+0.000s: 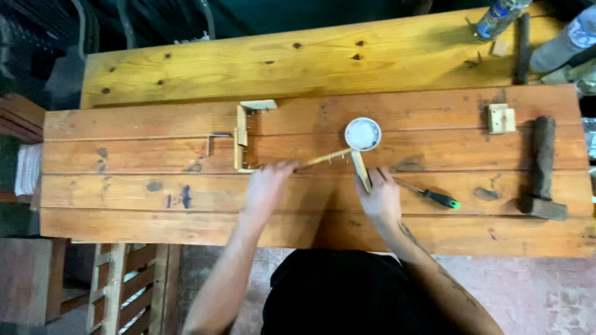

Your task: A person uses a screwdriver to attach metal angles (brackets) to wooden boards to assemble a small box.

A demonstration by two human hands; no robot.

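My left hand (pixel 266 186) rests on the wooden workbench (pixel 124 186), its fingers pinching the near end of a thin light wooden strip (pixel 326 158) that runs up to the right. My right hand (pixel 380 200) grips a second short wooden strip (pixel 360 170), which points up toward a small round white lid or dish (pixel 363 134). The two strips meet near that dish. A small frame of wooden strips with nails (pixel 243 133) lies just left of my left hand.
A green-handled screwdriver (pixel 431 195) lies right of my right hand. A hammer (pixel 543 170) and a small wooden block (pixel 500 118) sit at the right. Plastic bottles (pixel 500 15) stand at the far right edge. A bent metal hook (pixel 216 140) lies to the left.
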